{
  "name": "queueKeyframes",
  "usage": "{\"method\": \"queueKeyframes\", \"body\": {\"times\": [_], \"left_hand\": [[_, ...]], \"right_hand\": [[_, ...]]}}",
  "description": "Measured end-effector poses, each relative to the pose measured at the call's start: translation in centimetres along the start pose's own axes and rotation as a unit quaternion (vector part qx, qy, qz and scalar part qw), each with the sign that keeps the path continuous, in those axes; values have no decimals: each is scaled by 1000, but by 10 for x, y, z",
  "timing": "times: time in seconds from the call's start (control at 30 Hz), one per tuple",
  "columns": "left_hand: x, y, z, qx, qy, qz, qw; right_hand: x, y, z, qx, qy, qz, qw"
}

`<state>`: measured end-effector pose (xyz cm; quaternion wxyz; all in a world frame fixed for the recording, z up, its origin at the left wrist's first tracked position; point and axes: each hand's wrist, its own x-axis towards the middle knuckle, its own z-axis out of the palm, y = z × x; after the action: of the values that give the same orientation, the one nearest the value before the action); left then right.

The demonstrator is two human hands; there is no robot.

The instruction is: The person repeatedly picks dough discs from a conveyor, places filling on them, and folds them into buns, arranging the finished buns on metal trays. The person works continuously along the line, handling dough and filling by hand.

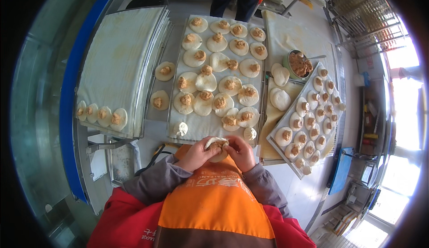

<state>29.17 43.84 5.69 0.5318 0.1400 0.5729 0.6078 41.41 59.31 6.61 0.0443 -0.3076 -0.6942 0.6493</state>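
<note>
Just past the near edge of the cloth-lined tray [202, 124], both my hands hold one filled bun [218, 155]. Its dough wrapper is partly gathered, and brown filling shows through the open top. My left hand [196, 154] cups the left side with curled fingers. On the other side, the fingers of my right hand [242, 153] pinch the dough rim. Several flat dough rounds [230, 86] topped with filling cover the tray. A closed pleated bun [180, 129] sits at its near left corner, and another pleated bun [250, 134] at its near right.
A cloth-covered tray stack [120, 47] stands left, with filled rounds along its near edge. At right are a bowl of filling [300, 65] with a spoon, plain dough rounds [280, 100] and a slanted tray [278, 147] of filled rounds. A person [237, 0] stands beyond the table.
</note>
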Motion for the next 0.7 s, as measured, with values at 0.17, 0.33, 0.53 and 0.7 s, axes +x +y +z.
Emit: {"method": "queueKeyframes", "body": {"times": [0.17, 0.33, 0.53, 0.7], "left_hand": [[2, 1, 1, -62, 5, -107, 992], [5, -2, -1, 83, -54, 15, 995], [13, -14, -19, -12, -146, -147, 978], [19, -25, -23, 159, -158, -78, 971]], "right_hand": [[4, -6, -9, -224, -6, -243, 944], [4, -11, -11, -49, -46, -38, 997], [7, -14, -10, -182, -84, -197, 960], [3, -11, -8, -222, -108, -175, 953]]}}
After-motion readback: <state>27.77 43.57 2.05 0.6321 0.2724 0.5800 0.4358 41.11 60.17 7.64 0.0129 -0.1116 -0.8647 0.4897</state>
